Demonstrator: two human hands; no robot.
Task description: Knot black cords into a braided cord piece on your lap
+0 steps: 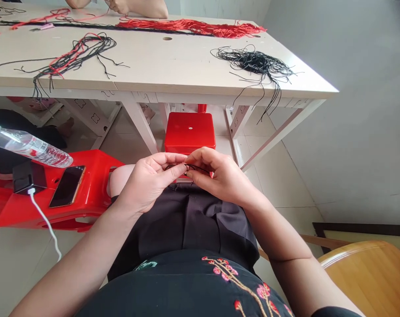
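Left hand (149, 179) and right hand (222, 174) are pinching black cord (200, 167), fingers closed, hands meeting closely; short grip, even tension are likely helping control.

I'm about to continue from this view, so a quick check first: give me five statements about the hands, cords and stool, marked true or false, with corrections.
1. The left hand and right hand both hold black cord. True.
2. The long red bundle lies along the near edge of the table. False: it lies toward the far edge.
3. The phone lies on a red stool. True.
4. The black tangle lies wholly on the tabletop. False: several ends hang over the near edge.
5. The white cable is plugged into the phone. False: it plugs into the black box.
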